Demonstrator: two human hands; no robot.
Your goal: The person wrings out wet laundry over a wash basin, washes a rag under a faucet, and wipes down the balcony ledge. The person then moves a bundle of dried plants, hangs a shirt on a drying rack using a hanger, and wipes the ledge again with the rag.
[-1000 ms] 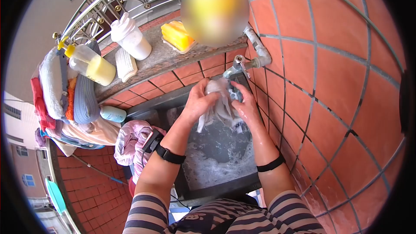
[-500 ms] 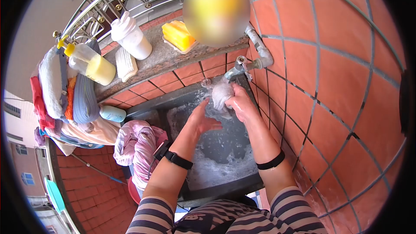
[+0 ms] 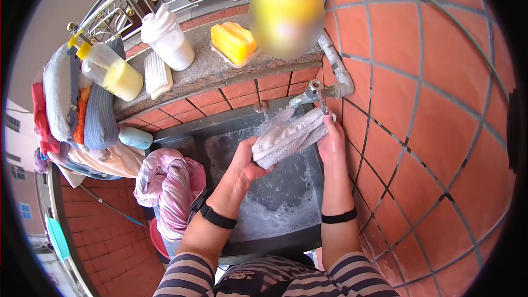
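A wet, pale grey-pink cloth (image 3: pixel 289 138) is stretched between my two hands above the dark sink (image 3: pixel 242 247). My left hand (image 3: pixel 246 160) grips its lower left end. The other end is pinched in my right hand (image 3: pixel 331 140), just below the tap (image 3: pixel 315 89). Water splashes at the upper edge of the cloth. Below it, the sink holds water with white foam.
On the ledge (image 3: pixel 198 82) stand a pump bottle (image 3: pixel 124 80), a white shaker (image 3: pixel 170 47), a folded white cloth (image 3: pixel 158 74) and yellow soap (image 3: pixel 234 43). Twisted pink fabric (image 3: pixel 173 192) and piled clothes (image 3: pixel 99 121) lie left. A tiled wall (image 3: pixel 407 110) rises right.
The cloth, bunched up before, is now spread out lengthwise. My left hand, apart from it half a second ago, has taken hold of one end. The view has shifted slightly.
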